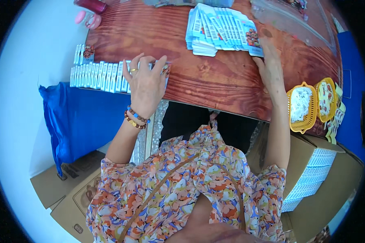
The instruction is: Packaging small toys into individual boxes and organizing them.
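Note:
A row of slim white-and-blue boxes stands along the front left of the wooden table. My left hand, with a ring and beaded bracelets, curves palm down over the row's right end. Its fingers and thumb are around an end box, whose pictured face shows beside the thumb; how many boxes lie under the palm is hidden. At the back, similar flat blue packs lie fanned out and overlapping. My right hand rests at their right edge, fingers stretched along the last pack and thumb apart.
Two more boxes stand behind the row. Yellow baskets with small items sit at the right edge. A clear plastic bag lies back right, pink-lidded containers back left. Below are a blue cloth and a carton of stacked boxes.

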`<state>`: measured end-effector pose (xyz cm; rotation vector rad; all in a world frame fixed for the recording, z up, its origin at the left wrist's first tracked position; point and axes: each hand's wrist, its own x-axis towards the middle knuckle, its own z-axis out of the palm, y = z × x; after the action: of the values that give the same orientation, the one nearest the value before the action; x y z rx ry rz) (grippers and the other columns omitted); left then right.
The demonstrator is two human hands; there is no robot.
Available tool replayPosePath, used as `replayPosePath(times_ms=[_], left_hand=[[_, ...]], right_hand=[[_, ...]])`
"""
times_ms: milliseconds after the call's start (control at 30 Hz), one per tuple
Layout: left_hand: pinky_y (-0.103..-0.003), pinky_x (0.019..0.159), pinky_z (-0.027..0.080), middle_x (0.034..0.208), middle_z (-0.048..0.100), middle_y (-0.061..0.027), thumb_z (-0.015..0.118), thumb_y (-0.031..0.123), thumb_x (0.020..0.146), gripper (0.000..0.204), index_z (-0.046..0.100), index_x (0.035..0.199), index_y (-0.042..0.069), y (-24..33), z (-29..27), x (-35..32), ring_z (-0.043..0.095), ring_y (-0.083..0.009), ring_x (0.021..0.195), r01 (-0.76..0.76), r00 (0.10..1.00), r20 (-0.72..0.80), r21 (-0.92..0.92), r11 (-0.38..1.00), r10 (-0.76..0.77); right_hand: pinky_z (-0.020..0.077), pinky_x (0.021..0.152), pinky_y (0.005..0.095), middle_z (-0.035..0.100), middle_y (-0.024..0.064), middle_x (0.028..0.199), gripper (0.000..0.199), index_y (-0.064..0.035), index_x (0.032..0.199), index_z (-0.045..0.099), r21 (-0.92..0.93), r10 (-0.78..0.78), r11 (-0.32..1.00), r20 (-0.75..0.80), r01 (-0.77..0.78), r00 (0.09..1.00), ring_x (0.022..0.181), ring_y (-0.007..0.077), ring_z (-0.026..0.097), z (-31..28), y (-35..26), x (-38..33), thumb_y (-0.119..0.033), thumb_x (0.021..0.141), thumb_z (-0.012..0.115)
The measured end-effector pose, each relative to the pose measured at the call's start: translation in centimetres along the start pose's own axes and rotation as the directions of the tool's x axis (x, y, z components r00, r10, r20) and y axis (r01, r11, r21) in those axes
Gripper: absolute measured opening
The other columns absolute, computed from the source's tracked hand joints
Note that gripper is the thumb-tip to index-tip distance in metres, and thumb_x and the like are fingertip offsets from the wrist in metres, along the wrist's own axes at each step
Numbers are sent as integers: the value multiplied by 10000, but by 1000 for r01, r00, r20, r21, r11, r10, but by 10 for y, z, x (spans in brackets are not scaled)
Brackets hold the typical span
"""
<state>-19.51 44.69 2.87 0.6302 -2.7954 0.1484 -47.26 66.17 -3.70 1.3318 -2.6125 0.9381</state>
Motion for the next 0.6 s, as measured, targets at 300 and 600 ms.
replayPosePath(times_ms=[300, 600], left_hand=[[-618, 1128, 213, 1243, 562, -122, 773, 204, 837, 539, 599, 1339, 114, 1, 6, 0, 452, -340, 1301, 19, 999, -36, -50, 999, -21], [-330, 894, 518, 1230, 652, -197, 635, 74, 953, 805, 128, 1572, -20, 92, 35, 16, 639, -163, 1045, 299, 947, 304, -952, -61, -104]], right_hand=[[524, 955, 398, 675, 211, 1227, 295, 5, 1235, 659, 29, 37, 999, -125, -34, 991, 1121, 372, 658, -3, -4, -17, -18, 949, 591], [496, 1034, 408, 693, 179, 1207, 314, -1, 1182, 696, -21, -293, 956, -154, 293, 944, 1186, 312, 648, -30, -88, -88, 32, 884, 601]])
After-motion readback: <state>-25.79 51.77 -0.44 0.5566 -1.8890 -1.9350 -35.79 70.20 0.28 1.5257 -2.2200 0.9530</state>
